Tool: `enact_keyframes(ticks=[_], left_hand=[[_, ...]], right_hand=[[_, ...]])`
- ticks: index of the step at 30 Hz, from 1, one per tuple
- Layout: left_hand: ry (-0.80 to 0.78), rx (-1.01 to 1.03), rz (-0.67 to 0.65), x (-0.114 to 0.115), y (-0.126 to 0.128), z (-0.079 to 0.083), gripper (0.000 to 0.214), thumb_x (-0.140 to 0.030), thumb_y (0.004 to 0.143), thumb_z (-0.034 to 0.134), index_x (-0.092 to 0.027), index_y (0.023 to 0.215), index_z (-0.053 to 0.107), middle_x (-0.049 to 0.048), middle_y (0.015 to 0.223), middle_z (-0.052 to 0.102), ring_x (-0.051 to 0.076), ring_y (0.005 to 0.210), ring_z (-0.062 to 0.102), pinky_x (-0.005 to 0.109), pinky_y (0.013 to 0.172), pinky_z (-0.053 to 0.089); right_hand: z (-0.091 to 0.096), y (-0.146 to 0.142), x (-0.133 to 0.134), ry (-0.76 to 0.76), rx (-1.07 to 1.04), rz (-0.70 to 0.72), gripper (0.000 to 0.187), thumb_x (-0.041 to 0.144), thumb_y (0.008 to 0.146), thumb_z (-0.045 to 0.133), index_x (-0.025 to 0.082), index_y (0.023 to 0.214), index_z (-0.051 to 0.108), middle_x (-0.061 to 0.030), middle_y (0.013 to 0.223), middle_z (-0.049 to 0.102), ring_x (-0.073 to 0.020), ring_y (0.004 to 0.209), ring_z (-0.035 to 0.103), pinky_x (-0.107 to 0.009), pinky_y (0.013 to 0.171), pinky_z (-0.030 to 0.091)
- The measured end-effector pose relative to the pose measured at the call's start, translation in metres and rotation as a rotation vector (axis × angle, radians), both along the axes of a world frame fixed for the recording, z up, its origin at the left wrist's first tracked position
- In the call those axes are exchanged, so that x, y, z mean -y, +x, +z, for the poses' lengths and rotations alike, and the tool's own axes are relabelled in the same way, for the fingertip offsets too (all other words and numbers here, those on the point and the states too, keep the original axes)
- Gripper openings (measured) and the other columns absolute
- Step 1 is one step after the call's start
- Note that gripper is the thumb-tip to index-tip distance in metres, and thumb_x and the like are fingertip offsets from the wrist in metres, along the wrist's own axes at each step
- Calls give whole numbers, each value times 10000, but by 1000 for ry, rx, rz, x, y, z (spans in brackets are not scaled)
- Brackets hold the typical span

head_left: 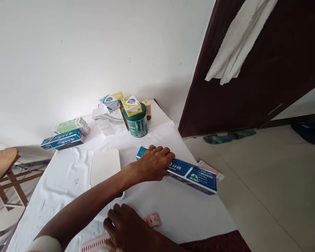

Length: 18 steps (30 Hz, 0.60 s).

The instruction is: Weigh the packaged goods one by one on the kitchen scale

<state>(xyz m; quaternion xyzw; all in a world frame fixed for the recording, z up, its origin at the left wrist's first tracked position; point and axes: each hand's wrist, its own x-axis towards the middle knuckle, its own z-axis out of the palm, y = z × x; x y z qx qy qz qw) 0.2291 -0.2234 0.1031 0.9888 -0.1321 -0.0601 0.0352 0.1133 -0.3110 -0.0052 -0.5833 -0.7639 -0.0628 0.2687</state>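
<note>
My left hand (154,162) reaches across the white-covered table (68,175), its fingers curled over the near end of a long blue toothpaste box (196,176). That box lies slanted near the table's right edge. At the bottom of the view my right hand (126,227) is closed on a pink plastic comb-like piece (94,243) with a small pink clip (153,219) beside it. A flat white square container (105,166) lies just left of my left forearm.
At the back stand a green jar (138,124) with a soap box (131,105) on top, more soap boxes and a white carton (110,124). Stacked toothpaste boxes (64,138) lie back left. A wooden stool (1,162) stands left, a dark door (265,87) and green slippers (225,137) right.
</note>
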Motion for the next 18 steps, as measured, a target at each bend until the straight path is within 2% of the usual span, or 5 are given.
enact_keyframes(ticks=[6, 11, 15, 18], left_hand=[[-54, 43, -106, 4, 0, -7, 353, -283, 935, 667, -126, 1240, 585, 101, 1176, 658, 266, 1055, 640, 429, 983, 449], [-217, 121, -35, -6, -16, -13, 637, -436, 915, 721, -138, 1426, 486, 164, 1333, 614, 318, 1220, 587, 477, 1032, 450], [-346, 209, 136, -41, -61, -8, 750, -463, 869, 774, -237, 1493, 424, 171, 1397, 578, 337, 1311, 540, 503, 1085, 443], [-271, 262, 344, -79, -112, -5, 742, -395, 882, 770, -262, 1509, 398, 166, 1433, 543, 347, 1331, 518, 542, 1089, 448]], right_hand=[[-9, -4, 2, 17, -19, -31, 346, 539, 937, 624, 194, 946, 598, -43, 891, 640, -223, 882, 573, -350, 757, 479], [-21, -8, 3, 112, -33, -76, 385, 561, 902, 672, 192, 972, 587, -47, 932, 666, -233, 950, 586, -366, 872, 475], [-20, -8, 0, 111, -56, -57, 361, 535, 889, 685, 194, 949, 583, -38, 866, 645, -223, 853, 567, -359, 767, 461], [-16, -5, -2, 83, -73, -23, 340, 506, 869, 711, 197, 925, 580, -30, 845, 634, -211, 789, 546, -352, 674, 425]])
